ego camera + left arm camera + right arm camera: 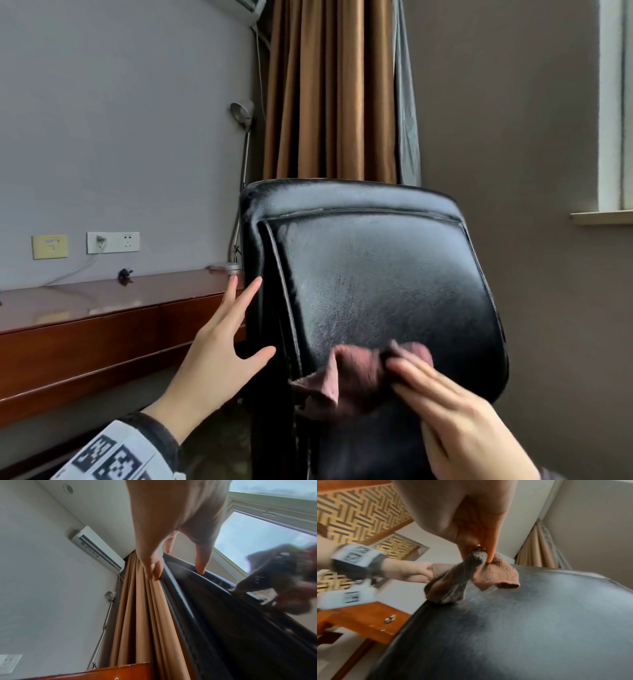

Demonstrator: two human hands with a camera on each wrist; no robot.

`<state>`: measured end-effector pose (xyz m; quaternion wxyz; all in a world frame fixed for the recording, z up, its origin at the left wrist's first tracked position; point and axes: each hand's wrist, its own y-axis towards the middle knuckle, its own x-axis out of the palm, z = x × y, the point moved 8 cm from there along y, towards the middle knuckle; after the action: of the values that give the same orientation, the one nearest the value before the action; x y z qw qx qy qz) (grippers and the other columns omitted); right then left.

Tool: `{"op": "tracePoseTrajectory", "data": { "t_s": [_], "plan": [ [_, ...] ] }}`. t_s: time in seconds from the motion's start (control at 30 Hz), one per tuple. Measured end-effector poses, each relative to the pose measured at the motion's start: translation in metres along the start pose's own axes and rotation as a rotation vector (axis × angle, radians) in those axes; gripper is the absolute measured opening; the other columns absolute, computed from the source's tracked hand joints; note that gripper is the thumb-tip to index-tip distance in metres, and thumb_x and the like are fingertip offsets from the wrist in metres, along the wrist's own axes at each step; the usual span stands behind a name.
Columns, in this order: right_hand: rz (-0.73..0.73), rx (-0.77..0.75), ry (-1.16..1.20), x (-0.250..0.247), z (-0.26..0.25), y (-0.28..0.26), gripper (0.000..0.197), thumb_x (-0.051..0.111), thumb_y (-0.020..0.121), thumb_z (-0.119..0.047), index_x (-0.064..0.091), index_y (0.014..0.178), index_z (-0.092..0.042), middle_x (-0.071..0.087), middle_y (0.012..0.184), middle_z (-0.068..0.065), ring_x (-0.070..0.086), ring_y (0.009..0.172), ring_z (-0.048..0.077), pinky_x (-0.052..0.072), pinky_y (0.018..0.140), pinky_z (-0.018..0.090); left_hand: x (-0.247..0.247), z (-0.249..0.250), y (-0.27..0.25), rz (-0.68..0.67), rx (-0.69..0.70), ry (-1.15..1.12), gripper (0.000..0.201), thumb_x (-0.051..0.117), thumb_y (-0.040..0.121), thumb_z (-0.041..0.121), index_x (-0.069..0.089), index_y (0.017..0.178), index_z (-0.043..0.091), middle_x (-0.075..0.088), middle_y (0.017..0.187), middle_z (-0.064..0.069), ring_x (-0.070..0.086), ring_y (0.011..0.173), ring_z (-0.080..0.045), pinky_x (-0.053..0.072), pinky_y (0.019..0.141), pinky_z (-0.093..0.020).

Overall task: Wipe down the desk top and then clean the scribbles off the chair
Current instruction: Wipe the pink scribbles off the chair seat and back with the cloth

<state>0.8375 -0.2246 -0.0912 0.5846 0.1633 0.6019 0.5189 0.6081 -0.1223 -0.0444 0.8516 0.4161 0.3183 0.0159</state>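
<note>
Wiping the black chair [376, 281] at frame centre: right hand [455, 421] pinching a bunched pink cloth [352, 377] against the backrest, lower right; left hand [219, 346], fingers spread, steadying its left edge. Desk [85, 308] at left.

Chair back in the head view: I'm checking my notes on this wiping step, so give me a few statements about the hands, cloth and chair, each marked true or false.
1. The right hand presses a brownish cloth against the chair back. True.
2. The left hand holds the cloth. False: it holds nothing; its straight fingers rest along the chair back's side edge.
3. The chair is upholstered in black leather-like material. True.
4. The cloth lies on the wooden desk. False: it is on the lower part of the chair back.
5. A lamp stands on the desk beside the curtain. True.
</note>
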Motion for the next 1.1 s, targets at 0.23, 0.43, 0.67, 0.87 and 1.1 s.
{"op": "tracePoseTrajectory", "data": {
  "t_s": [0.23, 0.43, 0.67, 0.87, 1.1],
  "plan": [
    [0.008, 0.264, 0.344, 0.071, 0.013, 0.093, 0.093, 0.008, 0.084, -0.072, 0.029, 0.144, -0.003, -0.004, 0.152, -0.003, -0.003, 0.145, 0.017, -0.006, 0.114, 0.015, 0.020, 0.018, 0.021, 0.050, -0.092, 0.060, 0.109, 0.077, 0.062, 0.052, -0.004, 0.133, 0.066, -0.010, 0.158, 0.003, 0.010, 0.145, -0.016, 0.017, 0.112, -0.025],
    [0.157, 0.461, 0.443, 0.086, 0.006, 0.107, 0.062, 0.047, 0.091, -0.035, 0.036, 0.140, 0.001, 0.005, 0.153, 0.005, 0.025, 0.141, 0.026, 0.012, 0.109, 0.012, 0.020, 0.015, 0.024, 0.064, -0.061, 0.047, 0.103, 0.076, 0.067, 0.048, -0.001, 0.134, 0.067, 0.006, 0.156, 0.003, 0.015, 0.144, -0.012, 0.017, 0.112, -0.023],
    [0.209, 0.448, 0.286, 0.084, 0.069, 0.089, 0.084, 0.048, 0.063, 0.029, 0.041, 0.139, -0.005, 0.012, 0.151, 0.002, 0.025, 0.139, 0.029, 0.022, 0.114, 0.035, 0.022, 0.017, 0.021, 0.017, -0.146, 0.068, 0.099, 0.072, 0.071, 0.050, -0.005, 0.130, 0.069, 0.007, 0.151, 0.000, 0.021, 0.141, -0.022, 0.022, 0.113, -0.033],
    [0.029, 0.316, 0.414, 0.099, 0.028, 0.067, 0.082, 0.034, 0.073, 0.011, 0.025, 0.147, -0.020, -0.005, 0.155, -0.005, -0.008, 0.144, 0.020, 0.003, 0.111, 0.060, 0.026, 0.016, 0.023, 0.120, -0.077, 0.103, 0.105, 0.076, 0.067, 0.048, -0.002, 0.136, 0.063, -0.004, 0.156, -0.005, 0.002, 0.146, -0.019, 0.005, 0.114, -0.027],
    [0.031, 0.501, 0.355, 0.104, 0.085, 0.035, 0.097, 0.034, 0.064, 0.028, 0.017, 0.147, -0.019, -0.004, 0.155, -0.003, 0.008, 0.145, 0.019, 0.007, 0.106, 0.001, 0.023, 0.020, 0.023, 0.128, -0.108, 0.099, 0.105, 0.081, 0.064, 0.044, 0.006, 0.136, 0.063, 0.009, 0.148, 0.000, 0.014, 0.141, -0.019, 0.012, 0.115, -0.033]
  ]
}}
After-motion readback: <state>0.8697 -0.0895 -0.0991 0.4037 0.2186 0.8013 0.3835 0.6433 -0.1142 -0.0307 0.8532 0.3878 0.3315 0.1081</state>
